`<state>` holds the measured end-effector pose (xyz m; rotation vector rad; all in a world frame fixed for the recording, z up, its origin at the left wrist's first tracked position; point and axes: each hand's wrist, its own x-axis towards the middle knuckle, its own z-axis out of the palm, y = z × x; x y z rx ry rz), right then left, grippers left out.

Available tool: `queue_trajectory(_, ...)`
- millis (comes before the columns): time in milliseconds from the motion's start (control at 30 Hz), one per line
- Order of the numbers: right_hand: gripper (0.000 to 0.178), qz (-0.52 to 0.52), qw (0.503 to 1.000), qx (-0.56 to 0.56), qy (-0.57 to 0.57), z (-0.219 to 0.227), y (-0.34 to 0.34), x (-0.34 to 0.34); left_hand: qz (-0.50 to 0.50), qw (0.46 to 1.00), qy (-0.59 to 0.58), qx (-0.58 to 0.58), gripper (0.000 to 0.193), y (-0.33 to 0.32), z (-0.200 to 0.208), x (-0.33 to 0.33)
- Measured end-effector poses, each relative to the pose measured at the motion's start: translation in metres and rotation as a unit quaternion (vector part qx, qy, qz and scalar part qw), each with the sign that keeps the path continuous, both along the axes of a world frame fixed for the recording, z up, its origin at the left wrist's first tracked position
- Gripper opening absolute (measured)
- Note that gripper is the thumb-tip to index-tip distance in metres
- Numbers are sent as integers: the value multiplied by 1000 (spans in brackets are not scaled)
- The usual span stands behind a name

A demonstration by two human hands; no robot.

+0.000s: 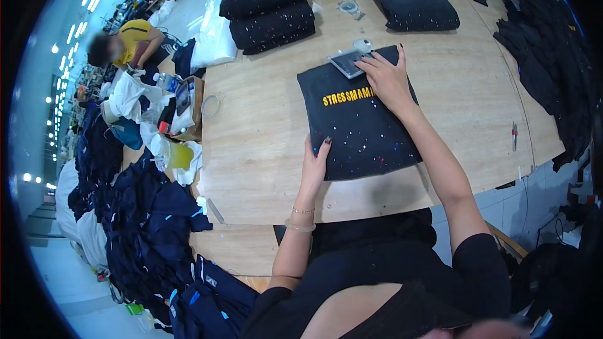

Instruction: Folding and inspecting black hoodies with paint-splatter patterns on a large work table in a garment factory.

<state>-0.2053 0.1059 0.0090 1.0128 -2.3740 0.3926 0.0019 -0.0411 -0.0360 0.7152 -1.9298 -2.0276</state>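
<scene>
A folded black garment with paint-like specks and yellow lettering lies on the wooden table in front of me. My left hand grips its lower left edge, thumb on top and the other fingers mostly hidden beneath. Across the upper right of the garment my right hand rests with fingers spread, fingertips touching a small clear packet with a dark insert. That packet lies at the garment's top edge. Just beyond it sits a small pale, roundish object whose kind I cannot make out.
Two folded speckled garments are stacked at the far left; another folded garment lies far right. Dark clothes cover the right edge. Thread snips lie nearby. Left stand a cardboard box and a yellow-green drink. A co-worker sits beyond.
</scene>
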Motion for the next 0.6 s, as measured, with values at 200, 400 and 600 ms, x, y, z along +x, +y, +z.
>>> queue_trajectory(200, 29, 84, 995, -17, -59, 13, 4, 59, -58, 992, -96, 55, 51, -13, 7, 6)
queue_trajectory(400, 51, -11, 990, -36, -135, 11, 37, 86, -61, 979, -123, 152, 49, -22, 3, 2)
queue_trajectory(600, 46, -147, 683, -383, -604, -55, 101, 89, -18, 967, -57, 248, 42, -9, 5, 4)
